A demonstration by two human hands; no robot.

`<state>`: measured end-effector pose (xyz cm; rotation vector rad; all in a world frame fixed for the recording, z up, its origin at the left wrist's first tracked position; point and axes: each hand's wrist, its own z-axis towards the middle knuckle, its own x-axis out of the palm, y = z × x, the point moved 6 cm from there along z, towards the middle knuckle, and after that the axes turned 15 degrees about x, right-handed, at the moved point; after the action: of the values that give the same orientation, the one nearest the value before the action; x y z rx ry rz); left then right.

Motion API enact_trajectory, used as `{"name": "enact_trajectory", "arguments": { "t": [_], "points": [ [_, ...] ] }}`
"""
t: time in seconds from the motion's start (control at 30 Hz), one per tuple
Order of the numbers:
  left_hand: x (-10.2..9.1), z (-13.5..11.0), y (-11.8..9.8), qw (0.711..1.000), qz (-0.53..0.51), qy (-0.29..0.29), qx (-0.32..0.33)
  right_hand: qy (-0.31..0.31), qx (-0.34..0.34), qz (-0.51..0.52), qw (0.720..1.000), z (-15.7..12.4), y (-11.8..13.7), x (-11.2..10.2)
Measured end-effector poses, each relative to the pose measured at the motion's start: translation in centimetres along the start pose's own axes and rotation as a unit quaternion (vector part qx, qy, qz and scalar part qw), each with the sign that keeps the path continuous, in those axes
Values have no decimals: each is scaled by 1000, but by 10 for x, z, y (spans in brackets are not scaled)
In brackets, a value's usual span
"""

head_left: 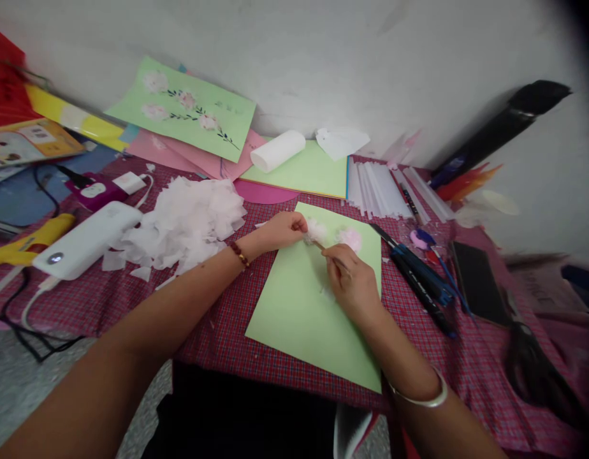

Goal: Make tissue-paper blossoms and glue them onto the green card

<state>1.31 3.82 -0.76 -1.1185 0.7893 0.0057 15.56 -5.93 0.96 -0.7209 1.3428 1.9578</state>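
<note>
White flower (316, 230) sits just right of the nearer, pinched-together left hand (289, 229) and forward-left of the right hand (350, 275), which pinches a slanted stick (319, 245).

Soft, muted light leaves faint shadows; wide-angle stretch and blur smear the scissors (531, 360) rightward.

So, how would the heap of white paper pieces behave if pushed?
The heap of white paper pieces would probably spread, since they overlap loosely and a few lie apart at its edge. They look thin, so each is likely light and floppy.
</note>
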Motion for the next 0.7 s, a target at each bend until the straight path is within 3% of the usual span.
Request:
{"name": "enact_trajectory", "arguments": {
  "t": [0.2,0.3,0.37,0.43,0.53,0.6,0.7],
  "points": [
    [0,-2,-5,998,59,0,24,-4,15,5,1000,-3,-5,3],
    [1,-2,-2,999,39,-8,20,-14,89,88,992,0,-18,3],
    [2,-2,2,1000,16,-15,15,-19,184,204,961,4,-34,4],
    [3,-2,5,1000,-8,-20,10,-26,270,325,906,5,-49,5],
    [3,-1,11,999,-39,-31,5,-48,333,418,844,7,-60,4],
    [1,-2,14,997,-69,-43,-9,-71,343,439,827,7,-62,-1],
    [-5,-8,14,985,-145,-87,-25,-94,330,452,824,8,-62,-9]
  ]
}}
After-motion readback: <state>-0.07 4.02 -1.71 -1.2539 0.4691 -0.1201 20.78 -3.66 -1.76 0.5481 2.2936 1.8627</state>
